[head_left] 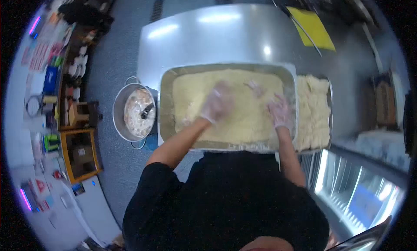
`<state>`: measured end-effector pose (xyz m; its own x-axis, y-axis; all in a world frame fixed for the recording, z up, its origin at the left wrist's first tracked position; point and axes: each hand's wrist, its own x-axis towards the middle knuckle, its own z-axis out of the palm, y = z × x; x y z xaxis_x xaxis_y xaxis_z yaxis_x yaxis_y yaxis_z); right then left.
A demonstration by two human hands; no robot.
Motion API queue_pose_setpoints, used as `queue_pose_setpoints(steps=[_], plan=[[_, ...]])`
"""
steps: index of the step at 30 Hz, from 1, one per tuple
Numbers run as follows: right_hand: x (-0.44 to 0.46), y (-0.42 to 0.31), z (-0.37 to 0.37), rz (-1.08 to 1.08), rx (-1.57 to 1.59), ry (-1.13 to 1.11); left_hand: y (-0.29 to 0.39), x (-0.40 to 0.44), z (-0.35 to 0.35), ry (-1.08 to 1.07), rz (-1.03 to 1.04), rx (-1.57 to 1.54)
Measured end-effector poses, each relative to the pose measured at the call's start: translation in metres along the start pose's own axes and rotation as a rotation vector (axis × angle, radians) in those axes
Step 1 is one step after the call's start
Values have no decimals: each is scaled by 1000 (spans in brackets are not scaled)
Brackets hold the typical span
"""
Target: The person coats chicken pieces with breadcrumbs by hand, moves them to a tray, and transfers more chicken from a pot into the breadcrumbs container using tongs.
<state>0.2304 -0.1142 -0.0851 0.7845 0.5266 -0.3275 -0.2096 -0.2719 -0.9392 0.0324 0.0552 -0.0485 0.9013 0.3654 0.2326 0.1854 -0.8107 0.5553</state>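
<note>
A large metal pan (163, 84) holds a wide bed of pale yellow crumbs (243, 129). Over the crumbs at the pan's middle is my left hand (218, 101), in a clear glove and smeared by motion, so its fingers cannot be made out. Toward the pan's right side, my right hand (279, 112), also gloved, lies on the crumbs with its fingers apart. A small pinkish piece (255, 88) rests in the crumbs between and above the hands. Another partly covered piece (186, 121) shows at the left.
Left of the pan stands a metal pot (119, 116) with pieces in whitish liquid and a dark-handled utensil. A tray of coated pieces (313, 112) sits at the right. Beyond lies the steel table (186, 47), with a yellow sheet (310, 29) farther off at the right.
</note>
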Motion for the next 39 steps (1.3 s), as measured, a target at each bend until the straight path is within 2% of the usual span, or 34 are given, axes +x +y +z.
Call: queue_pose_setpoints(steps=[2, 3, 5, 6, 8, 12, 15, 17, 18, 19, 20, 21, 22, 24, 25, 26, 27, 28, 29, 32, 33, 34, 35, 36, 37, 38, 39], plan=[[7, 15, -5, -18, -12, 15, 9, 18, -56, -416, -188, 341], [11, 19, -3, -45, -25, 21, 6, 25, -62, -435, -173, 331], [6, 2, 4, -19, -3, 18, 0, 43, -66, -694, -921, -94], [3, -7, 8, -1, 17, -7, -17, 43, -49, -701, -912, -97], [-3, -13, 11, 1, 34, -16, -53, 25, -2, -860, -786, -69], [-4, -17, 5, -1, -24, -24, 5, 41, -18, -1023, -741, -19], [2, -13, 0, -2, -98, 22, 8, 27, -3, -939, -690, 118], [-4, -21, -1, 48, -114, 23, 2, 18, -2, -694, -669, -55], [-7, -29, 0, 88, -136, 10, 4, 24, -8, -696, -660, -52], [-5, -23, -2, 86, -135, 16, 10, 35, -20, -794, -624, -10], [-2, -11, -3, -23, -141, -58, 17, 43, -32, -890, -591, 32], [0, -3, -1, -137, -146, -135, 23, 49, -43, -885, -591, 33], [-1, -2, 2, -143, -145, -138, 30, 54, -57, -881, -530, 70], [-7, -2, 10, -9, -55, -501, 37, 57, -75, -864, -471, 110], [-17, -17, 15, -21, -59, -505, 40, 57, -82, -792, -377, 147], [-29, -32, 22, -144, -190, -550, 41, 57, -89, -721, -283, 184], [-40, -48, 28, -267, -323, -592, 43, 54, -95, -710, -281, 187], [-44, -58, 33, -476, -355, -589, 44, 50, -100, -605, -236, 167], [-44, -62, 40, -485, -360, -589, 46, 45, -105, -503, -191, 147], [-39, -73, 55, -394, -295, -693, 63, 40, -121, -524, -283, 191], [-34, -74, 59, -503, -545, -656, 60, 34, -121, -517, -281, 191], [-34, -78, 63, -607, -796, -610, 52, 26, -117, -405, -259, 141], [-37, -80, 64, -611, -801, -613, 45, 18, -112, -294, -239, 91], [-44, -90, 64, -693, -1012, -552, 37, 9, -106, -288, -244, 88], [-52, -101, 65, -772, -1220, -485, 30, 0, -100, -165, -158, 6], [-58, -113, 65, -776, -1224, -490, 23, -8, -94, -40, -71, -75], [-63, -127, 65, -781, -1311, -545, 21, -14, -92, -34, -72, -78]])
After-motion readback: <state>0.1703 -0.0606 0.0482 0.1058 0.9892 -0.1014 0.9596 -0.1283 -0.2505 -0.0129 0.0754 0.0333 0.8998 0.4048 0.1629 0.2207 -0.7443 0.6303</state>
